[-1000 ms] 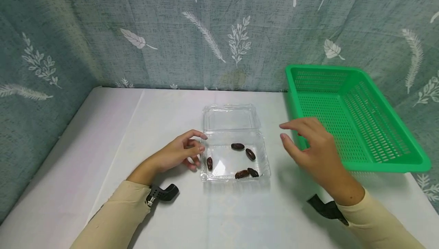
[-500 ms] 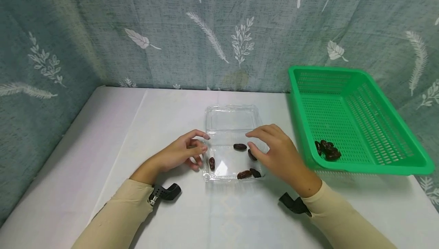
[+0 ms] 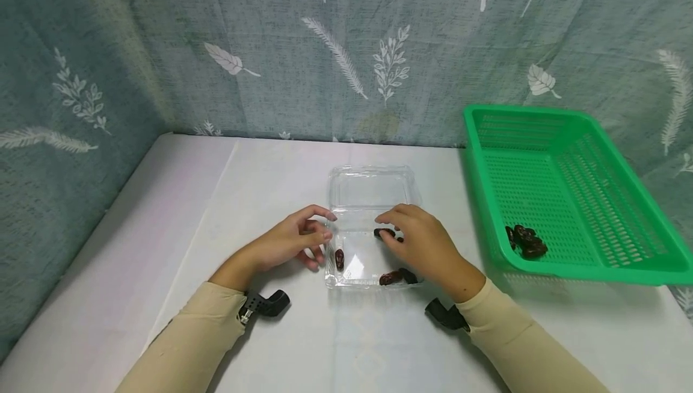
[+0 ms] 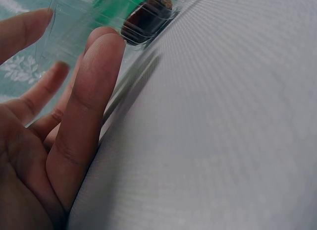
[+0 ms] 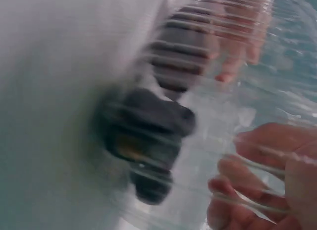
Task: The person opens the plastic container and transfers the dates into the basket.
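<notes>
A clear plastic clamshell box [image 3: 419, 242] lies open in the middle of the white table, its lid [image 3: 373, 185] flat behind it. Several dark dates lie in the box: one at the left wall [image 3: 339, 257], two at the front [image 3: 391, 277]. My right hand [image 3: 391, 233] reaches into the box, and its fingertips pinch a date [image 3: 385, 232] at the back. My left hand [image 3: 320, 233] rests against the box's left wall, fingers [image 4: 94, 91] nearly straight. The right wrist view is blurred; it shows dates [image 5: 148, 136] through the ribbed wall.
A green plastic basket [image 3: 595, 260] stands at the right, with a small heap of dates [image 3: 526, 241] in its near left corner. A patterned curtain [image 3: 346, 50] hangs close behind the table. Black wrist straps [image 3: 267, 306] lie under both forearms.
My right hand came left from the basket, where a heap of dates now shows, into the box and lowered onto a date. My left hand stayed at the box's left wall.
</notes>
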